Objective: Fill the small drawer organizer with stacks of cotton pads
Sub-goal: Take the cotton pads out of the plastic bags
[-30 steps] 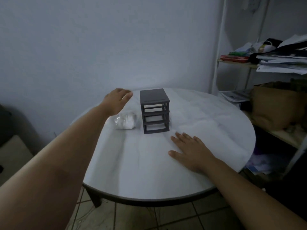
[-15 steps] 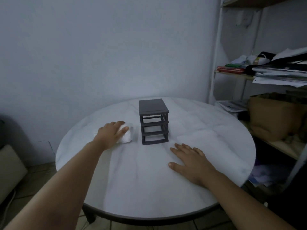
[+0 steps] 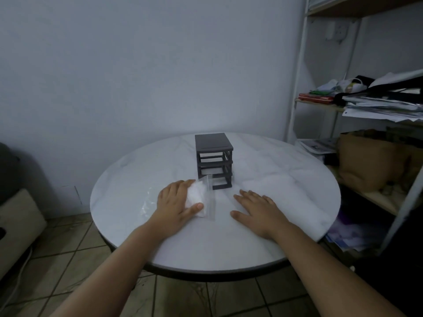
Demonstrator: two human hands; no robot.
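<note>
A small dark grey drawer organizer (image 3: 214,160) with three open tiers stands near the middle of the round white table (image 3: 274,179). In front of it and slightly left lies a clear plastic bag of white cotton pads (image 3: 198,197). My left hand (image 3: 175,202) grips the bag from the left, thumb curled under its near end and fingers over its top. My right hand (image 3: 257,208) rests flat on the table to the right of the bag, fingers spread, holding nothing.
A metal shelf unit (image 3: 357,106) at the right holds piled papers, a brown bag (image 3: 370,161) and clutter. A cushioned seat (image 3: 16,223) stands at the left edge. The wall is close behind the table; tiled floor lies below.
My left hand has taken hold of the cotton pad bag and drawn it toward me, from left of the organizer to in front of it. The right hand stayed flat on the table.
</note>
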